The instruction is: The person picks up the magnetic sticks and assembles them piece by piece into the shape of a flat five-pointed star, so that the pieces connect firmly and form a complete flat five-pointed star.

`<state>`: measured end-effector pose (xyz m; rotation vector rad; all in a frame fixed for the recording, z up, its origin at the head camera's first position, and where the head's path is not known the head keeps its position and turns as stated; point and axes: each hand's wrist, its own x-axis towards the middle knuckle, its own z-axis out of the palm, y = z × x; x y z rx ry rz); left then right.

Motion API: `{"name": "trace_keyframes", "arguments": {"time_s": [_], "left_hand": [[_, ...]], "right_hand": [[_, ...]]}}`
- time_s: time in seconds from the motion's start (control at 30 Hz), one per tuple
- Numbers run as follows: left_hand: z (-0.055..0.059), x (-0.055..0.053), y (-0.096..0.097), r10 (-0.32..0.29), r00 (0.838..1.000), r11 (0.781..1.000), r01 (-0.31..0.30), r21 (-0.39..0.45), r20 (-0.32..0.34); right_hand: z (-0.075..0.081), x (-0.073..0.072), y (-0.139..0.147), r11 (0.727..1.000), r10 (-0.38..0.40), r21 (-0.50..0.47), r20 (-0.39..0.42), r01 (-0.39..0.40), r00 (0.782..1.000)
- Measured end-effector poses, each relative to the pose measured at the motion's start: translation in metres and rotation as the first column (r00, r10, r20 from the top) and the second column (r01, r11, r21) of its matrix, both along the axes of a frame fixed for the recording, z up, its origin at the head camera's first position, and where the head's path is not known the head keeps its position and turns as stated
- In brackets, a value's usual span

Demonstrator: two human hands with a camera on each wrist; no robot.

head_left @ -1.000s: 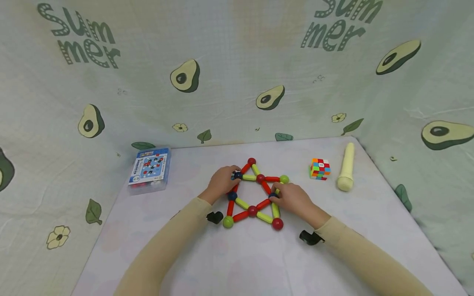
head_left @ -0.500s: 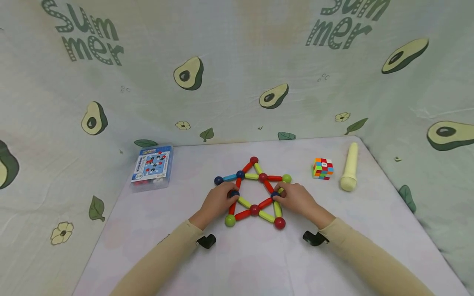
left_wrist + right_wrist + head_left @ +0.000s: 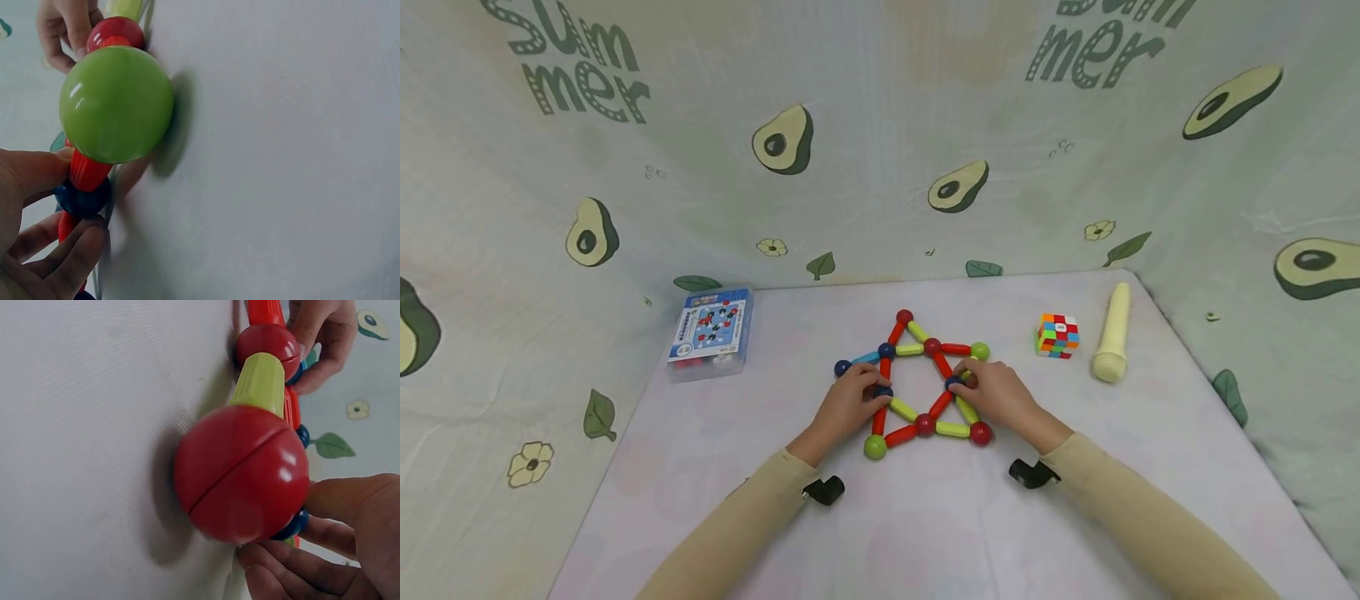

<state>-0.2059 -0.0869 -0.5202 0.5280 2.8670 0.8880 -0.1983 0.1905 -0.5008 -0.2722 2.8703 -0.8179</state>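
Note:
A flat star-like figure of magnetic rods and balls lies on the table, with red rods [image 3: 901, 435] and yellow-green rods [image 3: 953, 430] joining red, green and dark blue balls. My left hand [image 3: 848, 404] pinches the left dark blue ball [image 3: 84, 199] between thumb and fingers. On the opposite side my right hand [image 3: 1003, 398] pinches another dark blue ball [image 3: 953, 383]. A light blue rod [image 3: 866, 357] sticks out at the upper left, ending in a dark blue ball [image 3: 842, 367]. The green ball [image 3: 117, 105] and red ball [image 3: 242, 474] form the near corners.
A plastic box [image 3: 711, 335] with a blue printed card stands at the back left. Toward the back right are a puzzle cube [image 3: 1057, 336] and a pale yellow microphone-shaped object [image 3: 1112, 333]. A printed cloth [image 3: 865, 225] hangs behind the table [image 3: 917, 533].
My left hand has gone from the upper-left blue ball down to the lower one, uncovering the light blue rod. The near red corner ball has shifted right and slightly away. The right hand keeps its hold.

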Motion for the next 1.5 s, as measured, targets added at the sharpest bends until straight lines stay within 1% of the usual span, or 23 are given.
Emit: {"name": "trace_keyframes", "arguments": {"time_s": [0.07, 0.13, 0.3, 0.37, 0.43, 0.53, 0.6, 0.7, 0.83, 0.93, 1.0, 1.13, 1.2, 1.27, 1.37, 1.5], "left_hand": [[-0.001, 0.0, 0.001, -0.001, 1.0, 1.0, 0.001, 0.015, -0.002], [-0.002, 0.001, 0.001, 0.018, 1.0, 0.999, -0.018, 0.045, -0.006], [-0.006, 0.006, 0.0, 0.124, 0.992, 0.988, -0.123, 0.091, -0.008], [-0.007, 0.008, -0.001, 0.148, 0.989, 0.986, -0.147, 0.082, -0.006], [-0.007, 0.008, -0.003, 0.156, 0.988, 0.986, -0.155, 0.067, -0.009], [-0.004, 0.005, -0.008, 0.153, 0.987, 0.988, -0.153, 0.004, -0.036], [-0.002, 0.001, -0.012, 0.139, 0.988, 0.988, -0.142, -0.06, -0.064], [-0.002, -0.006, -0.019, 0.089, 0.992, 0.983, -0.103, -0.155, -0.095], [-0.005, -0.011, -0.023, 0.036, 0.994, 0.973, -0.059, -0.224, -0.106], [-0.005, -0.013, -0.024, 0.011, 0.992, 0.962, -0.045, -0.269, -0.126], [-0.005, -0.014, -0.024, -0.005, 0.99, 0.955, -0.038, -0.293, -0.144], [-0.005, -0.016, -0.024, -0.029, 0.983, 0.95, -0.028, -0.311, -0.179], [-0.005, -0.018, -0.026, -0.042, 0.982, 0.951, -0.018, -0.309, -0.186], [-0.005, -0.019, -0.028, -0.059, 0.981, 0.954, 0.0, -0.3, -0.186], [-0.003, -0.022, -0.032, -0.097, 0.98, 0.958, 0.044, -0.283, -0.173], [0.001, -0.025, -0.039, -0.137, 0.978, 0.964, 0.095, -0.25, -0.16]], "right_hand": [[0.001, -0.001, 0.0, 1.0, -0.003, -0.001, 0.008, 0.003, 1.0], [0.002, -0.002, 0.0, 1.0, -0.001, -0.003, 0.017, 0.001, 1.0], [0.003, -0.003, 0.002, 1.0, 0.011, -0.005, 0.04, -0.011, 0.999], [0.002, -0.003, 0.002, 1.0, 0.015, -0.005, 0.044, -0.014, 0.999], [0.001, -0.003, 0.002, 1.0, 0.018, -0.008, 0.046, -0.018, 0.999], [-0.001, -0.003, 0.003, 1.0, 0.022, -0.013, 0.042, -0.022, 0.999], [-0.002, -0.003, 0.004, 1.0, 0.023, -0.016, 0.042, -0.023, 0.999], [0.0, -0.002, 0.004, 1.0, 0.017, 0.0, 0.036, -0.017, 0.999], [0.006, -0.001, -0.002, 0.999, 0.027, 0.037, -0.026, -0.026, 0.999], [0.012, -0.001, -0.015, 0.997, 0.08, 0.02, -0.084, -0.079, 0.993], [0.017, -0.003, -0.027, 0.991, 0.127, -0.027, -0.087, -0.13, 0.988], [0.02, -0.006, -0.057, 0.97, 0.207, -0.124, -0.033, -0.21, 0.978], [0.015, -0.008, -0.071, 0.962, 0.236, -0.142, -0.008, -0.235, 0.972], [0.009, -0.01, -0.083, 0.958, 0.259, -0.13, 0.001, -0.257, 0.966], [0.001, -0.012, -0.095, 0.96, 0.264, -0.097, -0.001, -0.263, 0.965], [-0.001, -0.013, -0.102, 0.968, 0.243, -0.064, -0.007, -0.243, 0.97]]}}
